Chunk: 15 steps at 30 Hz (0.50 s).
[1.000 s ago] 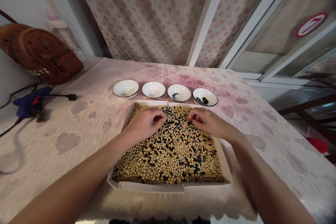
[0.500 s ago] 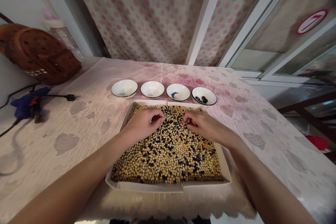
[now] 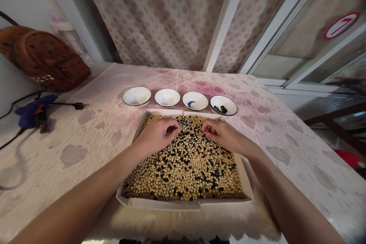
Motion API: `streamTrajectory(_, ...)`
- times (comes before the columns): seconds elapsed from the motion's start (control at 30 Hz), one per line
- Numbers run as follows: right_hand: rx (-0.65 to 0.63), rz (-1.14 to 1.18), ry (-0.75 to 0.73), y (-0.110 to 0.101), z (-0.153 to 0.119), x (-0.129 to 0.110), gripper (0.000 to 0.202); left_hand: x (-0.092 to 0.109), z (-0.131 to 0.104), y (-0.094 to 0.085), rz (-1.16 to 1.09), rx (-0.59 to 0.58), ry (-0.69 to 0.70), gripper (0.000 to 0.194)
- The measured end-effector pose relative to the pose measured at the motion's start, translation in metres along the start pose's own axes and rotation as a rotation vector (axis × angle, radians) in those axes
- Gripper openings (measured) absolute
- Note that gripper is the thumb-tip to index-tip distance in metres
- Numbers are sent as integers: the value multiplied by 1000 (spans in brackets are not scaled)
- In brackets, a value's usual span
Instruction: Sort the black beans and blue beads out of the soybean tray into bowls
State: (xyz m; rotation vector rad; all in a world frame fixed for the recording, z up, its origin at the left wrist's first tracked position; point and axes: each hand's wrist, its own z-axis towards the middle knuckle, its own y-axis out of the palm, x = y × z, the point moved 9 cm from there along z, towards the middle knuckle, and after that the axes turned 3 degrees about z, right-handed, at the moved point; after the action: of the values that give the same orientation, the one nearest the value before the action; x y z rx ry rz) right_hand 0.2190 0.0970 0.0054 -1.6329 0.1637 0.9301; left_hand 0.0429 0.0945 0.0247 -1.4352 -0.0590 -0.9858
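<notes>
A shallow white cardboard box (image 3: 162,204) full of small round beads (image 3: 183,171), mostly yellowish with black, blue, green and purple ones mixed in, sits in front of me. My left hand (image 3: 158,133) is over the box's far left part, thumb and fingertips pinched together at the beads. Over the far right part, my right hand (image 3: 219,133) has its fingers curled in with the thumb against them. Whatever either pinch holds is too small to make out. Behind the box, one white bowl (image 3: 195,101) contains a few blue beads and another bowl (image 3: 223,105) some black ones.
Two more white bowls, a left one (image 3: 137,97) and a middle one (image 3: 167,98), complete the row. A blue glue gun (image 3: 36,111) with its cord lies at the left, near a brown backpack (image 3: 54,59). A patterned cloth (image 3: 108,118) covers the table.
My right hand's fingers have shifted slightly and curled closer to the thumb. My left hand keeps nearly the same pinch. The whole view has moved a little.
</notes>
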Motion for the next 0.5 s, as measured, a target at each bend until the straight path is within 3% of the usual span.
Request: streamTrajectory(0.5,-14,879,316,-1,-4,26,18,-2,0,2,15,6,9,13)
